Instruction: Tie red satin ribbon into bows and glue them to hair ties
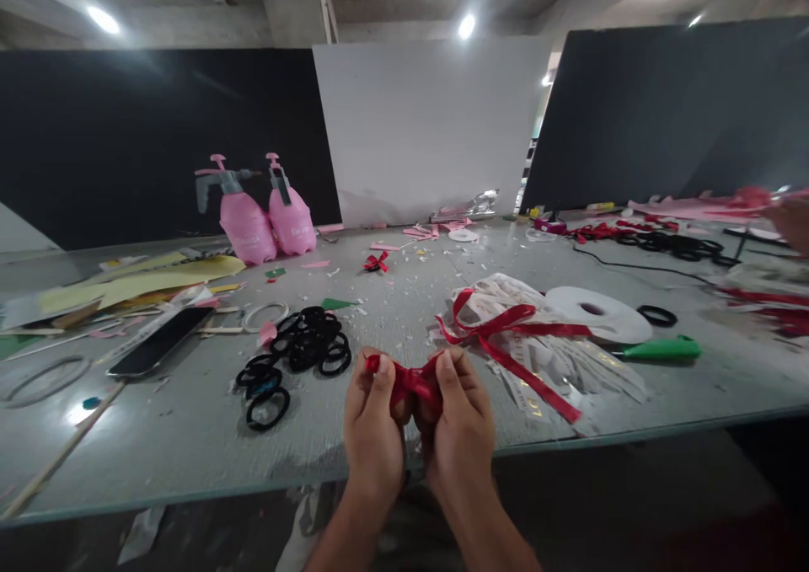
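**Two hands pinch a red bow above the table's near edge.**

The left hand (pixel 372 424) and the right hand (pixel 460 420) meet side by side over the near edge of the table (pixel 190 446). Each grip is closed tight on the bow (pixel 408 380), thumbs pressed on top and fingers curled under, so only the bow's upper loops show between them. Just beyond the right hand a loose red ribbon (pixel 506 336) lies across white paper strips (pixel 569 361), with a white roll (pixel 597 312) and a green tool (pixel 661 350) further right. To the left of the hands lies a heap of black bands (pixel 309 349), and past it a dark phone (pixel 161 342). Two pink spray bottles (pixel 265 218) stand well apart at the table's far side.
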`<act>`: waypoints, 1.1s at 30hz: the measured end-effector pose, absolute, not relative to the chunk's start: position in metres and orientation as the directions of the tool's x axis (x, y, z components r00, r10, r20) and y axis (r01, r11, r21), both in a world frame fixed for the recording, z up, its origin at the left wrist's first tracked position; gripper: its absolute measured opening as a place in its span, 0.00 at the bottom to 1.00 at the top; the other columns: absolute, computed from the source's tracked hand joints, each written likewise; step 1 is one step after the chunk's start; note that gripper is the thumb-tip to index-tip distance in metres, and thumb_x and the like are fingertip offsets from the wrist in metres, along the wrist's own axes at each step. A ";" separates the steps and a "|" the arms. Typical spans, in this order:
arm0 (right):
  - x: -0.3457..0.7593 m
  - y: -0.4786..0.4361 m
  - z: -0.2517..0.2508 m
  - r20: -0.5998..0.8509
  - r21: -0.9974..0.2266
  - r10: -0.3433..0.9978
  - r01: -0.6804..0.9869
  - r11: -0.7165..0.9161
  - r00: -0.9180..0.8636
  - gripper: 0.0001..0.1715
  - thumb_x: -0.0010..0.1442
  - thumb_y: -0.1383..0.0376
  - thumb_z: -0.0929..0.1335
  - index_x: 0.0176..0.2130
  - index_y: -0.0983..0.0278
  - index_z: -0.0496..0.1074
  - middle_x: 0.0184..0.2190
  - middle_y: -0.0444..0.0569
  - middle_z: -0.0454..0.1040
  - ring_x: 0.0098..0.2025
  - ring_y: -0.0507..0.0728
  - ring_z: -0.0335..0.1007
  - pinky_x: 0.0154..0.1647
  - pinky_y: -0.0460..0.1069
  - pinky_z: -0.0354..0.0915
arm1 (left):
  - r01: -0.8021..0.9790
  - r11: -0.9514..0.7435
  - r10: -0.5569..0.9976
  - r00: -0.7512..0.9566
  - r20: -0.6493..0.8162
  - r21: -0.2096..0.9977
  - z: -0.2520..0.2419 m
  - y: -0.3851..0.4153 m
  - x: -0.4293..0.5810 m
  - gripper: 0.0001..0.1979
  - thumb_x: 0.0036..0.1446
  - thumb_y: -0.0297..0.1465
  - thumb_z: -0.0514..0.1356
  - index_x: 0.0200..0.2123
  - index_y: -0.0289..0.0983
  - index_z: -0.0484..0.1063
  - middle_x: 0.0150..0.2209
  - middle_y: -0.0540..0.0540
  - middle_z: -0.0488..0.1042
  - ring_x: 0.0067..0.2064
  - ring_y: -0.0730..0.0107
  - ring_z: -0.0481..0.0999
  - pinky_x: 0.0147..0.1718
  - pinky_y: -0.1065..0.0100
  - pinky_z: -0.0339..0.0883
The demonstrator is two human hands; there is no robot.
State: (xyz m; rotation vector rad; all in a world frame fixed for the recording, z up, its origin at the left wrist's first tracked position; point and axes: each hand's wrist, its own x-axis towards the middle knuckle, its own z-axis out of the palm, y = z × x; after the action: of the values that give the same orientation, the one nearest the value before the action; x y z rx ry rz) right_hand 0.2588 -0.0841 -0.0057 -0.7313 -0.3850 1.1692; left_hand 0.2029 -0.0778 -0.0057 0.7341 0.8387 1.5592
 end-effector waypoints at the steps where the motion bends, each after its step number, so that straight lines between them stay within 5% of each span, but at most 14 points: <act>1: 0.259 -0.085 -0.005 -0.122 -0.687 0.925 -0.703 0.183 0.360 0.18 0.52 0.53 0.69 0.29 0.61 0.60 0.15 0.34 0.55 0.13 0.44 0.46 0.12 0.39 0.48 | -0.574 -0.066 0.988 -0.150 -0.026 0.816 -0.005 -0.079 0.204 0.16 0.49 0.41 0.62 0.26 0.37 0.60 0.18 0.57 0.52 0.18 0.83 0.52 0.17 0.79 0.50; 8: 0.268 -0.090 0.000 -0.214 -0.610 0.961 -0.792 0.009 0.175 0.18 0.52 0.51 0.69 0.29 0.62 0.62 0.13 0.33 0.50 0.12 0.44 0.39 0.11 0.39 0.40 | -0.700 0.118 0.992 0.054 -0.113 0.704 0.007 -0.083 0.202 0.21 0.47 0.39 0.64 0.22 0.37 0.53 0.15 0.60 0.43 0.16 0.84 0.43 0.13 0.78 0.43; 17: 0.264 -0.091 0.001 -0.246 -0.509 0.965 -0.860 -0.047 0.092 0.19 0.51 0.52 0.69 0.26 0.63 0.61 0.13 0.33 0.48 0.13 0.44 0.37 0.11 0.40 0.39 | -0.707 0.248 0.962 0.099 -0.254 0.663 0.014 -0.084 0.199 0.22 0.47 0.43 0.63 0.21 0.38 0.52 0.14 0.60 0.41 0.15 0.83 0.42 0.12 0.76 0.42; 23: 0.271 -0.089 -0.004 -0.134 -0.721 0.962 -0.689 0.071 0.238 0.17 0.52 0.51 0.68 0.32 0.62 0.65 0.14 0.34 0.52 0.14 0.44 0.43 0.13 0.40 0.44 | -0.622 0.105 0.976 -0.084 -0.199 0.776 0.007 -0.079 0.197 0.20 0.45 0.43 0.64 0.24 0.36 0.58 0.17 0.59 0.52 0.17 0.84 0.52 0.15 0.79 0.49; 28: 0.283 -0.090 -0.002 0.157 -0.916 0.986 -0.366 0.164 0.051 0.16 0.47 0.58 0.73 0.34 0.64 0.69 0.20 0.39 0.62 0.20 0.45 0.53 0.19 0.41 0.51 | -0.388 -0.041 0.999 -0.024 0.034 0.921 0.007 -0.074 0.188 0.20 0.47 0.42 0.64 0.22 0.36 0.57 0.18 0.57 0.54 0.19 0.84 0.52 0.17 0.79 0.47; 33: 0.285 -0.089 -0.004 0.069 -0.927 0.996 -0.366 0.087 0.062 0.16 0.54 0.56 0.69 0.26 0.66 0.65 0.17 0.38 0.56 0.18 0.44 0.48 0.17 0.41 0.46 | -0.298 -0.115 0.989 0.055 0.137 0.948 0.009 -0.072 0.174 0.16 0.54 0.42 0.57 0.24 0.35 0.61 0.19 0.55 0.53 0.21 0.82 0.51 0.18 0.77 0.47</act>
State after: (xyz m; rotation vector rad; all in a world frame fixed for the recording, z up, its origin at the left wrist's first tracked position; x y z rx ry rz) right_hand 0.2850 -0.0892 -0.0040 -0.8961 -0.9322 1.2725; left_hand 0.1740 -0.0715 0.0086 1.1091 0.8698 1.3720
